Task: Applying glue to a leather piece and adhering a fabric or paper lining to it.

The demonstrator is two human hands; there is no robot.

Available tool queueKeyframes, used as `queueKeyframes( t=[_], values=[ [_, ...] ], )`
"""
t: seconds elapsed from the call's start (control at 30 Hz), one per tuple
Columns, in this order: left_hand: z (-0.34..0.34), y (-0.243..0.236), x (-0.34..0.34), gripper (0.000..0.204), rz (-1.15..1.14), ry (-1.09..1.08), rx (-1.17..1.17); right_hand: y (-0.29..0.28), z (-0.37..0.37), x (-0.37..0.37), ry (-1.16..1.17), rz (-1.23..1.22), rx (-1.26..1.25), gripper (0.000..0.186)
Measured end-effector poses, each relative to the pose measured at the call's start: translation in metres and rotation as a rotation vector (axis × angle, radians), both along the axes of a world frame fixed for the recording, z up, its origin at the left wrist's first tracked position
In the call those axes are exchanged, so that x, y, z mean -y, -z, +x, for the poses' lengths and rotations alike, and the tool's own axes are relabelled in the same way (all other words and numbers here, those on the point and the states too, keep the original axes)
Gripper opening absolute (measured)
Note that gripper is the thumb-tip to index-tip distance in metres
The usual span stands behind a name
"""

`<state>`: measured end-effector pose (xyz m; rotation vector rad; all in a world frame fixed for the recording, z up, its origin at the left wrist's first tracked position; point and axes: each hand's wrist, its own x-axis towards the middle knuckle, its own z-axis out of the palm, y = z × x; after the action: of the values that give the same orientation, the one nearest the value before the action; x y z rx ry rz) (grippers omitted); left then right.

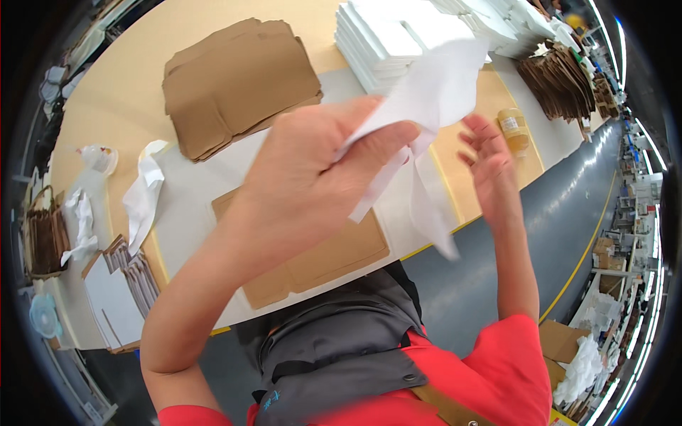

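Observation:
My left hand (305, 167) is raised over the table, its thumb and fingers pinched on a thin white sheet (440, 92). The sheet looks like paper or thin cloth; it is creased, with loose strips hanging below the fist. My right hand (490, 167) is held up to the right of the sheet, fingers apart and slightly curled, holding nothing. Beneath my left forearm a flat brown cardboard piece (341, 252) lies at the table's near edge, partly hidden. A stack of brown cardboard pieces (241, 85) lies farther off to the left.
White stacked panels (376, 42) stand at the far side. A jar of yellowish stuff (513, 128) stands near the table's right edge, with brown stacked pieces (558, 82) beyond. At left are white strips (144, 192), a clear cup (99, 160) and white-faced boards (117, 305).

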<state>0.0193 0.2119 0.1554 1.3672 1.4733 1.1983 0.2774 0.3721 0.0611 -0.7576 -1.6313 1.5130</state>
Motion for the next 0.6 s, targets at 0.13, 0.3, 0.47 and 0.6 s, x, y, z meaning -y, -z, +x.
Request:
queueKeyframes(
  t=[0.13,0.3,0.47,0.6],
  values=[
    [-0.01,-0.023,0.042,0.024,0.129,-0.087,0.121,0.016,-0.041,0.053,-0.201,-0.216,0.025,0.089],
    [-0.01,-0.04,0.092,0.022,0.099,-0.365,0.24,0.012,-0.095,0.085,-0.53,-0.627,-0.256,0.081],
    [-0.039,-0.007,0.148,0.023,0.1,-0.427,0.37,0.008,-0.097,0.115,-0.463,-0.855,-0.152,0.05],
    [-0.037,0.039,0.196,0.026,-0.135,-0.572,0.245,-0.006,-0.086,0.136,-0.331,-0.629,0.156,0.034]
  ],
)
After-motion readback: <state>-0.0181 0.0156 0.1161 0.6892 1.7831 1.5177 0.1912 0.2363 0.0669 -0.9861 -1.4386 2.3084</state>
